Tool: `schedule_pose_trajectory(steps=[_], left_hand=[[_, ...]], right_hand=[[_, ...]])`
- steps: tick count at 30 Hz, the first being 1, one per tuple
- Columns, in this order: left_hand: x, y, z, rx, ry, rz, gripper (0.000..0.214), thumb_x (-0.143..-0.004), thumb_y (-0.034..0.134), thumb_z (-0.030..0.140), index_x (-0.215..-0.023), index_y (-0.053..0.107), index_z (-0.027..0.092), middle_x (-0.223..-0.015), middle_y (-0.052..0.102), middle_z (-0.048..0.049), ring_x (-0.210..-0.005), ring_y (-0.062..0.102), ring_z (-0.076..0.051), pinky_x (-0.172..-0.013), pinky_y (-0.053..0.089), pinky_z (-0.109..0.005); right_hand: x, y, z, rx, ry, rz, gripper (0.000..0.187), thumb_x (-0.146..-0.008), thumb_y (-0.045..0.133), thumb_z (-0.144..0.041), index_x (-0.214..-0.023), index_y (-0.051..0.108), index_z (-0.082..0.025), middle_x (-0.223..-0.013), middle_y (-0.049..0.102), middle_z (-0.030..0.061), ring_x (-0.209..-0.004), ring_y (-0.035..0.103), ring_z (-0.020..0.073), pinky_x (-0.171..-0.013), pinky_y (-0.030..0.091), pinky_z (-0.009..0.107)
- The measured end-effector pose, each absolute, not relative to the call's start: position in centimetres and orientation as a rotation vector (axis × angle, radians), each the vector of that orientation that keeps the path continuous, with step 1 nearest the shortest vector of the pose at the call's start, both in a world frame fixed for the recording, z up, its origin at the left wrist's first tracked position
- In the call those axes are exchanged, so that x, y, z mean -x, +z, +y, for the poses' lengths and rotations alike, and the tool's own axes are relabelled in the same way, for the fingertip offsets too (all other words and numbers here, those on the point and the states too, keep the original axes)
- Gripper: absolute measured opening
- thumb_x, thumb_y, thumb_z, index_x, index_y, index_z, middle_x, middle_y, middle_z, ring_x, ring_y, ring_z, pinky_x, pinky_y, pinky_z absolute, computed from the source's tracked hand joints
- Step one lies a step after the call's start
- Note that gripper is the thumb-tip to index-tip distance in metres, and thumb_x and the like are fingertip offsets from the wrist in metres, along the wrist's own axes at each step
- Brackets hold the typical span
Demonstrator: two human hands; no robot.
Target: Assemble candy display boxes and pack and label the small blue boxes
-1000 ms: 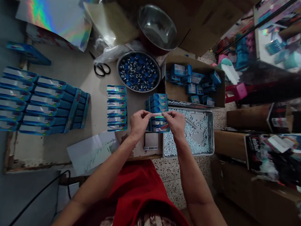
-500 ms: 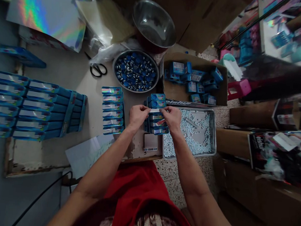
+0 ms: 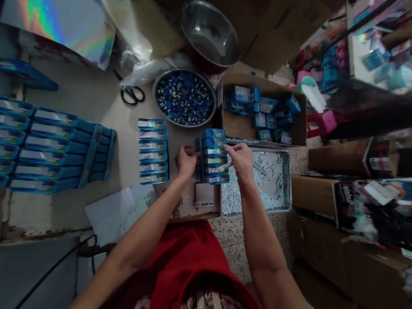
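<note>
In the head view, a row of small blue boxes (image 3: pixel 215 151) lies in the middle of the table. The two farthest boxes show a round blue spot, while the nearer ones carry pale, shiny strips. My left hand (image 3: pixel 186 163) is beside the row's left side, fingers bent and apart, with nothing visible in them. At the right ends of the boxes, my right hand (image 3: pixel 240 160) is closed in a pinch. A thin shiny strip (image 3: pixel 225 166) sticks out from under its fingers, over the nearer boxes. Another row of blue boxes (image 3: pixel 153 156) with shiny strips lies to the left.
A bowl of blue-and-silver caps (image 3: pixel 185 97) stands behind, beside scissors (image 3: pixel 132 95). To the right are a carton (image 3: pixel 234 123) of blue boxes and a metal tray (image 3: pixel 291 175) of pale pellets. A small scale (image 3: pixel 204 193) lies near the front edge; blue boxes (image 3: pixel 43 157) are stacked left.
Both hands were at a white strip on the third box. That strip now lies on the box; my left hand has drawn back left and my right hand has shifted slightly right.
</note>
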State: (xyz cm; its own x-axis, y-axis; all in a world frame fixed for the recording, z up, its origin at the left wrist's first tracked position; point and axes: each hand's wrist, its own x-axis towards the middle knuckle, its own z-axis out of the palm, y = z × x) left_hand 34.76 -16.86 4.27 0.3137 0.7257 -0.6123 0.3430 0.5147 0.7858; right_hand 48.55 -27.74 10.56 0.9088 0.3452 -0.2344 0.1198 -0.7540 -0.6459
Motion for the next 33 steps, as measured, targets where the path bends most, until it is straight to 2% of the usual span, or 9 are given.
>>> schedule_pose_trajectory(steps=[3, 5, 7, 10, 13, 17, 19, 26, 33], left_hand=[[-33.0, 7.5, -17.8, -1.208, 0.415, 1.109, 0.032, -0.084, 0.072, 0.047, -0.097, 0.066, 0.018, -0.082, 0.067, -0.0019, -0.059, 0.061, -0.011, -0.058, 0.049, -0.023], [-32.2, 9.6, -18.7, -1.088, 0.326, 0.963, 0.045, -0.083, 0.068, 0.061, -0.092, 0.069, 0.017, -0.082, 0.068, -0.0042, -0.058, 0.061, -0.012, -0.057, 0.05, -0.024], [-32.0, 11.0, -19.5, -0.929, 0.205, 0.877, 0.052, -0.075, 0.074, 0.065, -0.09, 0.071, 0.016, -0.083, 0.069, -0.0057, -0.06, 0.063, -0.013, -0.056, 0.052, -0.026], [-32.1, 11.2, -19.6, -0.839, 0.183, 0.866, 0.048, -0.064, 0.085, 0.056, -0.083, 0.072, 0.015, -0.077, 0.068, -0.0044, -0.063, 0.063, -0.013, -0.06, 0.054, -0.026], [-31.9, 10.4, -18.4, -0.863, 0.238, 0.888, 0.04, -0.065, 0.085, 0.05, -0.078, 0.07, 0.015, -0.072, 0.067, -0.0026, -0.061, 0.061, -0.012, -0.061, 0.053, -0.025], [-31.8, 9.7, -15.9, -0.977, 0.21, 0.89, 0.032, -0.066, 0.085, 0.04, -0.076, 0.07, 0.013, -0.065, 0.065, -0.0017, -0.057, 0.058, -0.011, -0.058, 0.052, -0.025], [-32.2, 9.6, -14.8, -1.014, 0.182, 0.906, 0.029, -0.066, 0.085, 0.035, -0.076, 0.07, 0.012, -0.064, 0.065, -0.0023, -0.057, 0.059, -0.012, -0.057, 0.052, -0.025], [-35.2, 8.9, -12.5, -1.198, 0.173, 0.971, 0.015, -0.071, 0.077, 0.026, -0.074, 0.071, 0.012, -0.062, 0.065, -0.0037, -0.055, 0.06, -0.014, -0.056, 0.052, -0.027], [-36.8, 7.7, -11.4, -1.231, 0.153, 1.026, 0.008, -0.073, 0.072, 0.019, -0.072, 0.069, 0.012, -0.056, 0.062, -0.0015, -0.049, 0.057, -0.012, -0.051, 0.048, -0.022]], right_hand=[[-48.0, 11.6, -27.3, 2.321, 0.398, -0.337, 0.035, -0.077, 0.071, -0.054, -0.071, 0.057, -0.022, -0.062, 0.056, -0.0029, -0.063, 0.055, 0.0176, -0.063, 0.045, 0.031], [-47.5, 11.9, -26.7, 2.29, 0.373, -0.346, 0.035, -0.079, 0.07, -0.053, -0.071, 0.056, -0.022, -0.063, 0.056, -0.0027, -0.064, 0.055, 0.0173, -0.064, 0.046, 0.031], [-47.0, 12.0, -26.0, 2.286, 0.348, -0.338, 0.036, -0.078, 0.072, -0.054, -0.069, 0.054, -0.023, -0.062, 0.056, -0.0027, -0.063, 0.054, 0.0165, -0.063, 0.045, 0.03], [-46.5, 12.1, -25.4, 2.221, 0.402, -0.295, 0.041, -0.077, 0.072, -0.058, -0.069, 0.053, -0.023, -0.061, 0.056, -0.003, -0.059, 0.054, 0.015, -0.06, 0.044, 0.029], [-46.4, 12.3, -25.8, 2.009, 0.658, -0.242, 0.045, -0.075, 0.072, -0.063, -0.082, 0.056, -0.022, -0.063, 0.061, -0.0027, -0.058, 0.057, 0.0148, -0.058, 0.045, 0.028], [-46.8, 12.3, -27.2, 1.819, 0.887, -0.241, 0.06, -0.055, 0.089, -0.046, -0.099, 0.059, -0.019, -0.074, 0.07, -0.0006, -0.068, 0.067, 0.0171, -0.067, 0.051, 0.03], [-46.9, 12.0, -27.5, 1.821, 0.829, -0.24, 0.057, -0.054, 0.088, -0.042, -0.098, 0.06, -0.018, -0.073, 0.071, -0.0006, -0.068, 0.068, 0.0177, -0.069, 0.052, 0.031], [-47.7, 10.6, -25.3, 2.089, 0.458, -0.385, 0.04, -0.064, 0.079, -0.037, -0.094, 0.059, -0.02, -0.078, 0.072, 0.0023, -0.076, 0.071, 0.0208, -0.074, 0.054, 0.033], [-49.2, 9.5, -23.9, 2.135, 0.436, -0.483, 0.032, -0.065, 0.072, -0.029, -0.093, 0.061, -0.019, -0.074, 0.072, 0.0009, -0.071, 0.069, 0.0203, -0.069, 0.052, 0.03]])
